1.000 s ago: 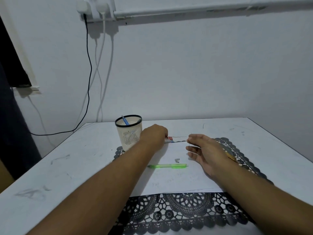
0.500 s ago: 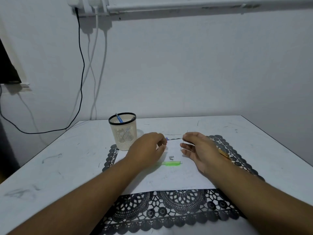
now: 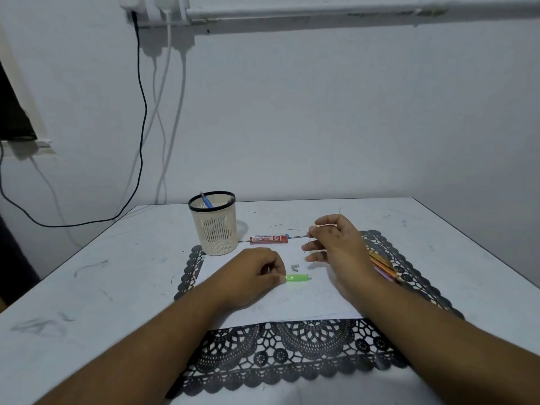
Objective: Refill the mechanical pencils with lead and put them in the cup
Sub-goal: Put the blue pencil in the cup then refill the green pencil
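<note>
Left hand (image 3: 257,274): fingers clamped on green pencil (image 3: 296,277), pinning it to the surface for loading. Right hand (image 3: 336,244): fingers pinch a thin lead (barely visible). Cup (image 3: 214,226) beyond left fingers.

Home desk setting: white table (image 3: 87,287) against plain wall, lace placemat (image 3: 292,352) under the fingers, charger cables (image 3: 143,112) beyond them.

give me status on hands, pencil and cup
Left hand grips green pencil on paper. Right hand pinches a lead. Cup upright, path clear.
</note>
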Demonstrator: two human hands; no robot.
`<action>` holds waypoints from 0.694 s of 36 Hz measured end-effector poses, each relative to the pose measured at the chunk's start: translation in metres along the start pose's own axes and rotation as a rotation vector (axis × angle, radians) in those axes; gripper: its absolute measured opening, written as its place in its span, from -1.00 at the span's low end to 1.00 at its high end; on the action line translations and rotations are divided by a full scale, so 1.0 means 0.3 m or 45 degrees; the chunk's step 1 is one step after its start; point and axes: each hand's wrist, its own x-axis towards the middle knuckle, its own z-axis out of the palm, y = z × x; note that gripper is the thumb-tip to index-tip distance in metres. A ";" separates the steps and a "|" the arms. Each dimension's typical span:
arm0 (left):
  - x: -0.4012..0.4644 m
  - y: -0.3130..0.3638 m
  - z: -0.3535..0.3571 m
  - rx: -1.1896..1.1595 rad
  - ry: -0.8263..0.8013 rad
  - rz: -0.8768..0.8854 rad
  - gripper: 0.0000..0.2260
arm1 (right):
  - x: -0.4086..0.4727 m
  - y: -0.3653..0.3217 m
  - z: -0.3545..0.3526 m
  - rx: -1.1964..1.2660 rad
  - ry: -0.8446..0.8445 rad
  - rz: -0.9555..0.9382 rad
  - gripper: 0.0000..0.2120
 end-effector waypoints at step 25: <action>-0.006 0.002 0.008 0.069 0.218 0.000 -0.72 | -0.051 -0.039 0.025 0.290 -0.044 0.090 -0.89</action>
